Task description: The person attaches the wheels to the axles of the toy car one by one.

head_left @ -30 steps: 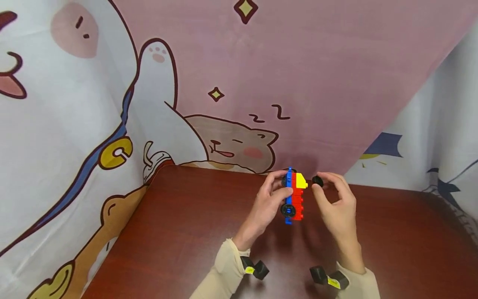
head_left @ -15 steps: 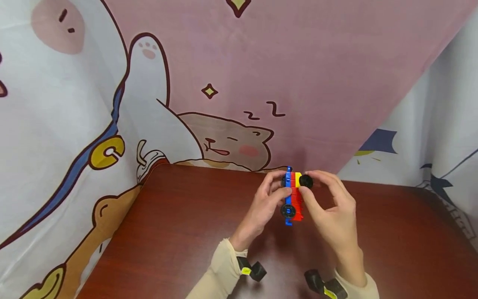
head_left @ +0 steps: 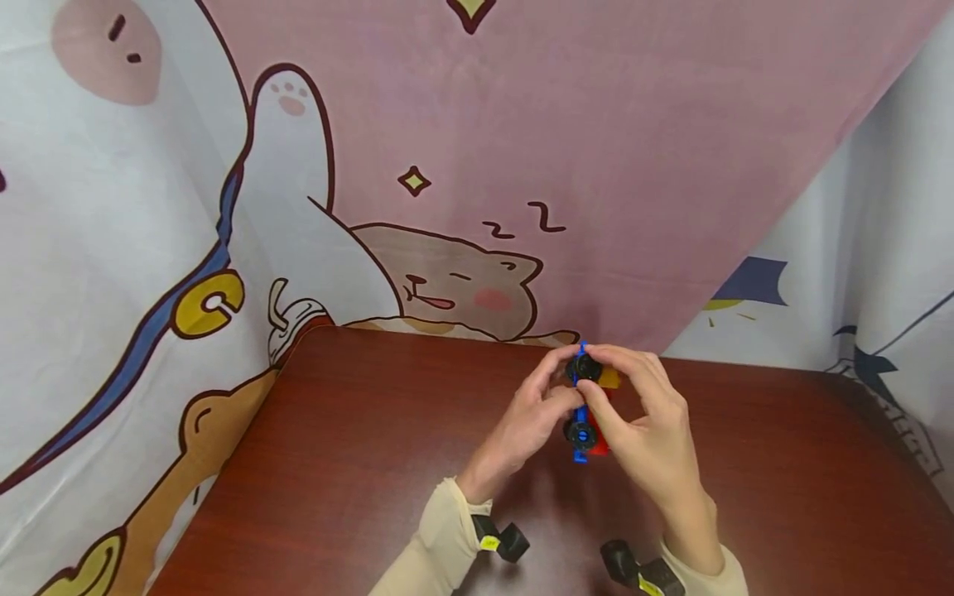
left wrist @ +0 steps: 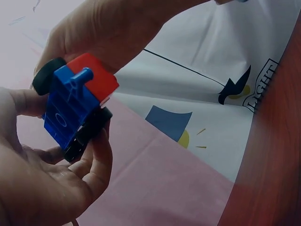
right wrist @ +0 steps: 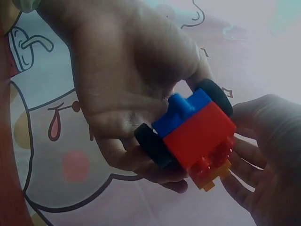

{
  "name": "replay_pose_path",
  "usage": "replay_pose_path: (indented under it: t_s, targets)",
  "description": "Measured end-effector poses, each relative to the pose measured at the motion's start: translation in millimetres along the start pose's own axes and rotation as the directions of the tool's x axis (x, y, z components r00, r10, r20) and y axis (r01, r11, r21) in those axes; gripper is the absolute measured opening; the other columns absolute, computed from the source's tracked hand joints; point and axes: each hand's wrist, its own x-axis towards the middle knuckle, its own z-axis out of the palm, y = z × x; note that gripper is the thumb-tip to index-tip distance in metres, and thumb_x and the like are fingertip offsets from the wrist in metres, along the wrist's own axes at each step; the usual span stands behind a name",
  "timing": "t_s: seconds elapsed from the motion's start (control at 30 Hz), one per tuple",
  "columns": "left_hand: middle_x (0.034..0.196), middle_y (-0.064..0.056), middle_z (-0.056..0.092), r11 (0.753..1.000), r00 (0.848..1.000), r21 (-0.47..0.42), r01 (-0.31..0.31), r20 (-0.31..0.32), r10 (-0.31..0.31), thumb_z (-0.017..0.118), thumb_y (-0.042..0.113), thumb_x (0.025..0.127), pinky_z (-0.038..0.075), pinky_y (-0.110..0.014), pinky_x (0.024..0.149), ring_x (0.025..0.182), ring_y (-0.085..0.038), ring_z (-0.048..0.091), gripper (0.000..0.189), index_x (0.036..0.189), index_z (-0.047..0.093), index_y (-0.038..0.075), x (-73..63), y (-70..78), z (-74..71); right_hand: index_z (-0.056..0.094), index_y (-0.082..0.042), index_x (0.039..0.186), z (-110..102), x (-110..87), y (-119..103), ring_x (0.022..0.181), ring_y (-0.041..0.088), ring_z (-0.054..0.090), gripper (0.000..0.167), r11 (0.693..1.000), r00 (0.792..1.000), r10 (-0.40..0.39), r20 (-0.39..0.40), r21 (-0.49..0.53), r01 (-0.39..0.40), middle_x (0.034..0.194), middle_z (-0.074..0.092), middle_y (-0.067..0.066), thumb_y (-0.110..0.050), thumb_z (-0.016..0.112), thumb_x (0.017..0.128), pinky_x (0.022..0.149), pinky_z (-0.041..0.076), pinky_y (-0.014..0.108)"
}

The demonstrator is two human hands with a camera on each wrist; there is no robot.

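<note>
A toy car of building bricks (head_left: 602, 439) is held off the table, with a blue base, red bricks and a yellow brick. My left hand (head_left: 523, 420) grips the car's base (left wrist: 63, 115) between thumb and fingers. My right hand (head_left: 654, 418) pinches a black wheel (head_left: 586, 367) against the base at the far end. Another black wheel (head_left: 580, 434) sits at the near end. In the right wrist view, the red end (right wrist: 200, 136) faces the camera, with a wheel (right wrist: 153, 146) on one side. The fingertips partly hide the far end.
A dark red-brown table (head_left: 358, 463) lies under the hands. Behind it hangs a cloth (head_left: 641, 165) printed with cartoon animals. Black camera mounts (head_left: 513, 542) stick out from both wrists, below the hands.
My right hand has moved left with the black wheel, from apart from the car, across the yellow brick, to the base. The car's blue underside has turned more into view.
</note>
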Motion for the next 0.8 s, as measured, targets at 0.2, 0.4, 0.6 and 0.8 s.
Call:
replay_pose_path:
  t_s: [0.2,0.4,0.6,0.8]
  targets:
    - [0.114,-0.019,0.056,0.999,0.999,-0.041,-0.035,-0.007,0.034,0.033,0.025,0.098,0.043,-0.021,0.07,0.078,-0.004,0.054,0.052,0.145,0.039,0.003,0.3,3.1,0.4,0.069,0.002,0.113,1.9,1.3,1.4,0.108,0.014,0.056,0.053,0.999,0.999,-0.033,0.017,0.02,0.032,0.115,0.07,0.017,0.02,0.078,0.064,0.094,0.042,0.017]
    - [0.113,-0.022,0.057,1.0,1.0,-0.009,-0.011,-0.019,0.011,0.031,0.036,0.103,0.048,-0.021,0.078,0.082,-0.007,0.059,0.049,0.142,0.036,0.007,-1.6,0.7,3.2,0.069,0.0,0.113,5.2,-0.5,2.4,0.106,0.016,0.056,0.051,0.999,0.999,-0.042,0.03,0.021,0.041,0.115,0.07,0.015,0.018,0.078,0.066,0.094,0.042,0.017]
    - [0.125,-0.017,0.054,0.997,0.998,0.076,-0.005,-0.054,0.009,0.032,0.038,0.103,0.048,-0.028,0.086,0.097,-0.01,0.055,0.045,0.139,0.04,0.012,-3.7,-2.5,5.9,0.069,-0.001,0.114,8.3,-4.1,3.9,0.108,0.018,0.054,0.044,0.998,0.997,-0.064,0.046,0.01,0.064,0.117,0.069,0.015,0.01,0.077,0.072,0.096,0.041,0.016]
    - [0.117,-0.014,0.054,0.997,0.99,0.073,-0.029,-0.138,0.039,0.032,0.035,0.103,0.049,-0.025,0.084,0.094,-0.011,0.055,0.039,0.132,0.041,0.011,-5.6,-4.8,11.5,0.063,-0.001,0.124,13.8,-6.1,-1.0,0.12,0.02,0.049,0.041,0.993,0.997,0.073,0.026,0.09,-0.076,0.131,0.061,0.015,0.003,0.071,0.083,0.101,0.038,0.02]
